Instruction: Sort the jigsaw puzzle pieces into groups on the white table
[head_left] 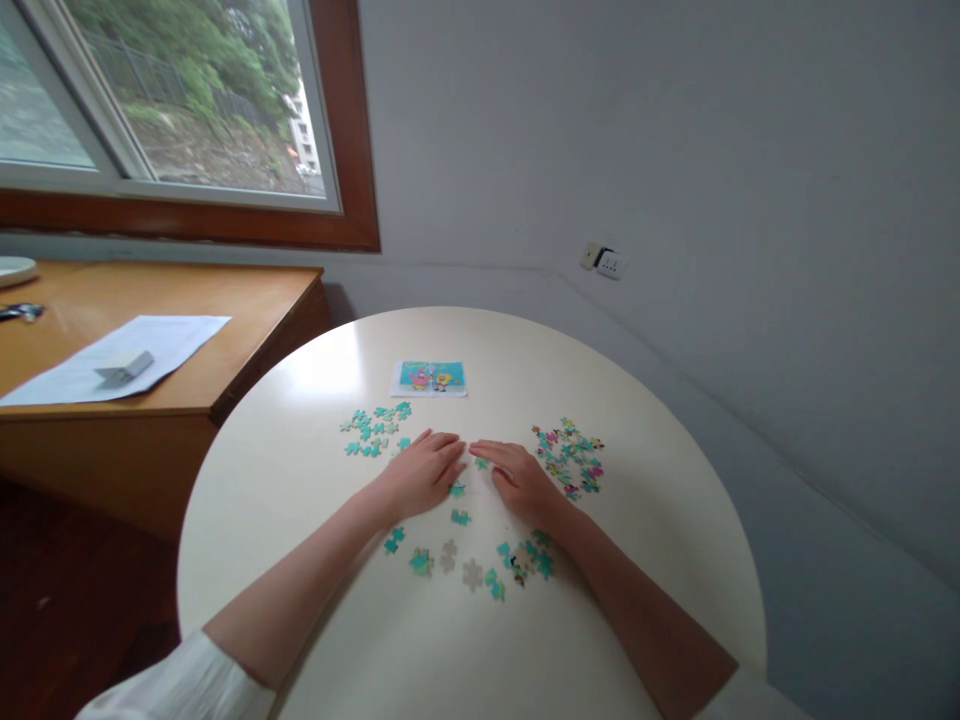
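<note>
My left hand [426,470] lies palm down on the round table, fingers stretched out toward the middle. Facing it, my right hand [519,478] rests with its fingers extended, the two sets of fingertips close together. A teal jigsaw piece [457,490] sits beside my left fingers, and another puzzle piece [481,463] is partly under my right fingers. Nearer to me, a teal piece [460,517] and several loose pieces [421,561] are spread between my forearms. Two grey pieces [472,574] lie among them. What is beneath my palms is hidden.
Mostly teal pieces [366,432] form a group on the left, multicoloured pieces [570,458] one on the right. A cartoon picture card [431,379] lies farther back on the white round table [660,600]. A wooden desk [262,290] with paper [172,335] stands at left.
</note>
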